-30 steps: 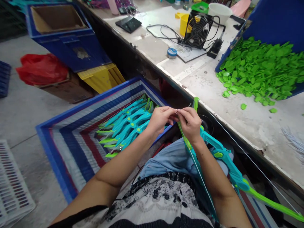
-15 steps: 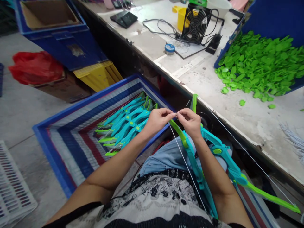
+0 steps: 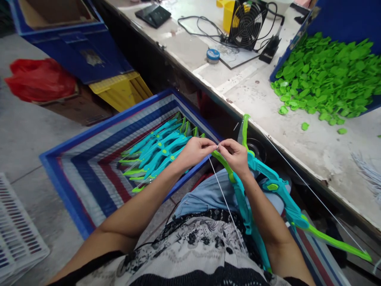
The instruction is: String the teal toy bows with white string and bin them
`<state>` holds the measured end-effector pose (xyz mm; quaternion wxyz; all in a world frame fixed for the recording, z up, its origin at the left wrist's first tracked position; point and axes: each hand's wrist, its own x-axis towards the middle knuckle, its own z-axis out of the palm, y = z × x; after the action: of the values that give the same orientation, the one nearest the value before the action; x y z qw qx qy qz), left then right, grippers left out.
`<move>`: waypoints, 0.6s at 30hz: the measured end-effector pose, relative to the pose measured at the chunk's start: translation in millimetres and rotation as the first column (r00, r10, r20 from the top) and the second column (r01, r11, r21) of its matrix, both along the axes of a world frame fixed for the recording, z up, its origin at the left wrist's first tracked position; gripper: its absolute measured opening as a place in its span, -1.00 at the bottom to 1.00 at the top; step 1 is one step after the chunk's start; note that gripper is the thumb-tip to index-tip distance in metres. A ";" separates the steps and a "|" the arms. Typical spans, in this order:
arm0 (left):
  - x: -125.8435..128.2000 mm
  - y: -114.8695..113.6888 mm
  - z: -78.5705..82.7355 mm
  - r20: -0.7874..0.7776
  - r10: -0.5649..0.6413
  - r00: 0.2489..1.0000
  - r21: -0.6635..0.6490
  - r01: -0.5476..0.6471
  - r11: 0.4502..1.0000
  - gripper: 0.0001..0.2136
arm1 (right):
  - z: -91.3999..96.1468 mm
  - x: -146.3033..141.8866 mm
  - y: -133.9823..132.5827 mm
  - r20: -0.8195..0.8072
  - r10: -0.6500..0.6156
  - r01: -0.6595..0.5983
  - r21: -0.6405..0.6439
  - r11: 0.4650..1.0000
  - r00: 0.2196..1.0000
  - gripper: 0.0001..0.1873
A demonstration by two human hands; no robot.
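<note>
My left hand (image 3: 195,151) and my right hand (image 3: 235,155) meet fingertip to fingertip over my lap, both pinched on a thin white bowstring (image 3: 224,200) at the green tip of a teal toy bow (image 3: 241,198). That bow runs down across my lap under my right forearm. A second teal and green toy bow (image 3: 285,204) lies to the right along the bench edge, its own string stretched tight. Several finished bows (image 3: 157,153) lie stacked in the blue crate (image 3: 74,198) to my left.
A workbench (image 3: 297,131) runs along the right with a heap of green plastic pieces (image 3: 324,75) spilling from a blue bin, a black fan (image 3: 246,24), cables, a tape roll (image 3: 213,55) and a tablet. On the floor sit blue and yellow crates, a red bag (image 3: 38,79) and a white tray.
Both hands stay pinched together at the bow tip. The string, at first close along the bow limb, now stands clear of it across my lap. The view has shifted slightly.
</note>
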<state>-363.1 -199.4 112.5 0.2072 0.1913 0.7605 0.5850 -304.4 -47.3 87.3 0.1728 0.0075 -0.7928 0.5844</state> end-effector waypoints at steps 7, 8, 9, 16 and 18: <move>0.9 -3.4 -1.7 0.046 -0.056 0.997 -0.019 0.057 0.998 -0.85 | -1.3 3.1 1.6 -0.040 0.036 -0.030 0.131 0.991 0.999 -0.84; 1.3 -3.8 -1.7 0.037 -0.056 0.998 -0.023 0.057 0.998 -0.85 | -2.5 3.8 1.3 -0.042 0.045 -0.038 0.146 0.989 0.998 -0.85; 1.7 -4.4 -1.9 0.028 -0.050 0.998 -0.026 0.051 0.998 -0.85 | -3.8 4.6 0.9 -0.049 0.055 -0.046 0.162 0.986 0.997 -0.85; 4.3 -8.4 -5.8 0.028 -0.040 0.999 -0.091 0.043 0.995 -0.76 | -6.7 6.2 2.4 -0.114 0.047 -0.023 0.201 0.979 0.992 -0.85; 4.1 -8.8 -6.2 0.030 -0.053 0.998 -0.117 0.056 0.991 -0.74 | -5.1 4.6 4.7 -0.159 0.107 -0.058 0.283 0.957 0.982 -0.87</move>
<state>-359.0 -208.2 106.3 0.2445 0.1914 0.7854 0.5355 -299.8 -42.6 82.3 0.2134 0.1152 -0.8477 0.4718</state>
